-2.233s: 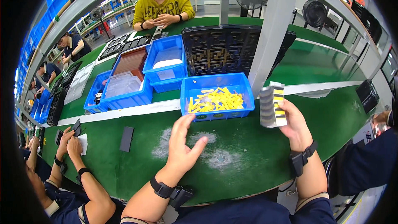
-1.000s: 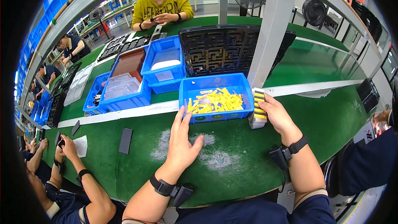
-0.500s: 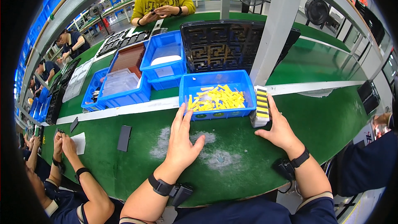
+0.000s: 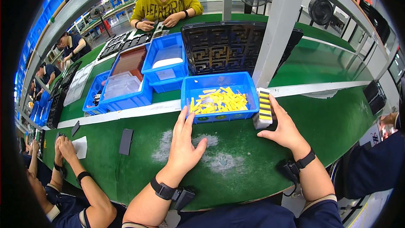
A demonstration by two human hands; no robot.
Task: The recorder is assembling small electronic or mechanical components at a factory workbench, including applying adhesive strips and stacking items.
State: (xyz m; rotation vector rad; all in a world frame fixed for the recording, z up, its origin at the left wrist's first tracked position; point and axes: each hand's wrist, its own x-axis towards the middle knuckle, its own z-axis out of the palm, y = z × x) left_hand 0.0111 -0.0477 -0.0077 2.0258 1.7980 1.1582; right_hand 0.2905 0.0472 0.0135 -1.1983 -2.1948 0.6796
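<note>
The striped stack (image 4: 264, 106) stands just beside the blue bin (image 4: 237, 117). Left hand (image 4: 184, 143) and right hand (image 4: 288, 129) are apart, thumbs spread from fingers.

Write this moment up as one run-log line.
left grip: open, near blue bin; right grip: open, beside striped stack; blue bin: yellow pieces inside; green table: dark slab lying flat

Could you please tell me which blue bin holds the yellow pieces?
The rightmost blue bin, nearest the right hand: yellow pieces lie inside it, while neighbouring bins to its left show none.
</note>
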